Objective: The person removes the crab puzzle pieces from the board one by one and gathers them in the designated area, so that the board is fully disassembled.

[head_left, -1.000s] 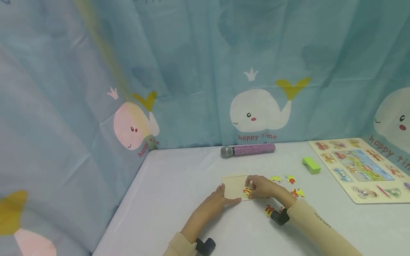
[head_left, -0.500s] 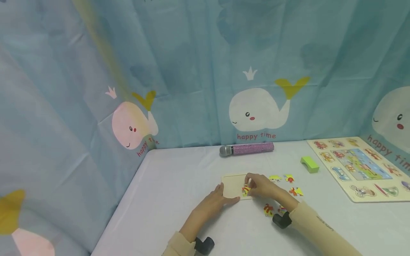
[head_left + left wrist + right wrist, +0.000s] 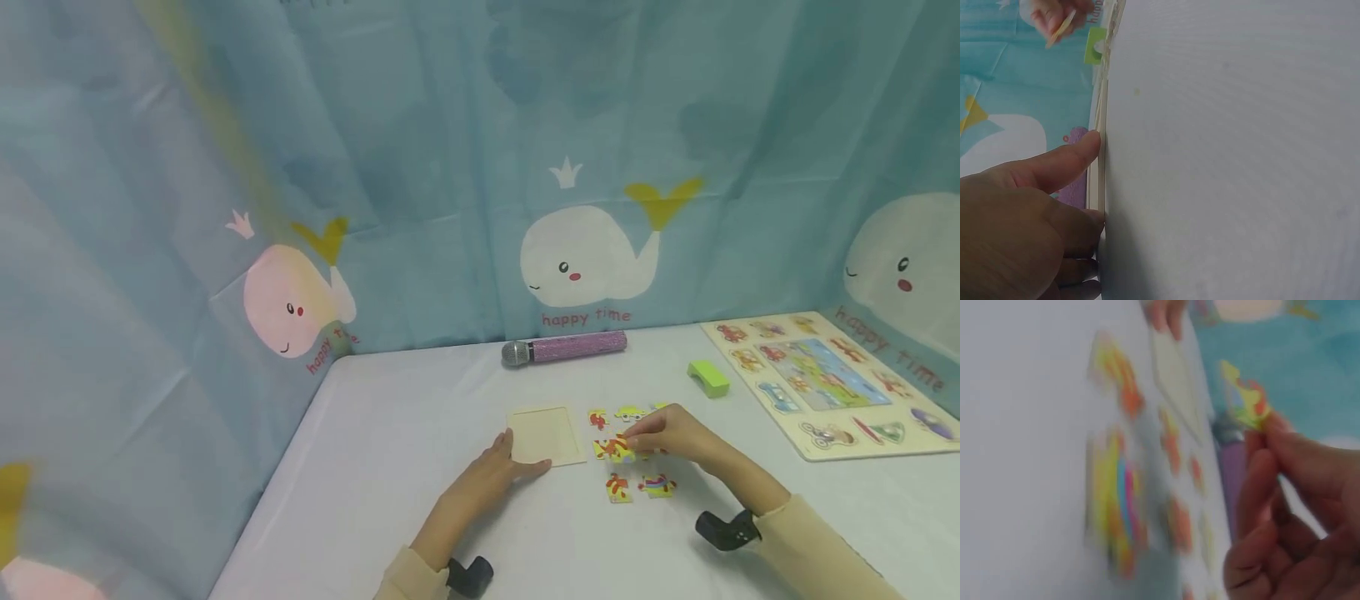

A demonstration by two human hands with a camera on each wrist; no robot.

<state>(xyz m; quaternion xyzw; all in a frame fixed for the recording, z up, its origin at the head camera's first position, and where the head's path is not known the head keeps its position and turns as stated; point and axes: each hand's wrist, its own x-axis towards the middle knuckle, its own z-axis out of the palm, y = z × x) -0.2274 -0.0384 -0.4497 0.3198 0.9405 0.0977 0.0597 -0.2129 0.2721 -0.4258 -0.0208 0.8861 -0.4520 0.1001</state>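
Note:
My left hand [image 3: 487,477] grips the near left corner of a square pale wooden puzzle tray [image 3: 543,435], thumb along the near edge and fingers at the left edge. In the left wrist view its thumb [image 3: 1075,159] touches the tray's rim. My right hand [image 3: 678,435] pinches a yellow, red and blue jigsaw piece [image 3: 1246,399] between thumb and fingertips, tilted above the table. Under and around it lie loose pieces: a red and yellow piece [image 3: 597,419], a piece with a yellow car [image 3: 630,412], another red and yellow piece [image 3: 618,488] and a rainbow-striped piece [image 3: 658,486]. My right hand partly hides others.
A purple microphone [image 3: 577,347] lies along the back of the white table. To its right stands a green arched block [image 3: 708,378]. A large picture puzzle board [image 3: 821,446] lies at the right. The whale-print curtain [image 3: 420,275] hangs behind the table.
My right hand has lifted a jigsaw piece off the tray and moved right, over the loose pieces. My left hand stays at the tray's corner. The head view has shifted slightly.

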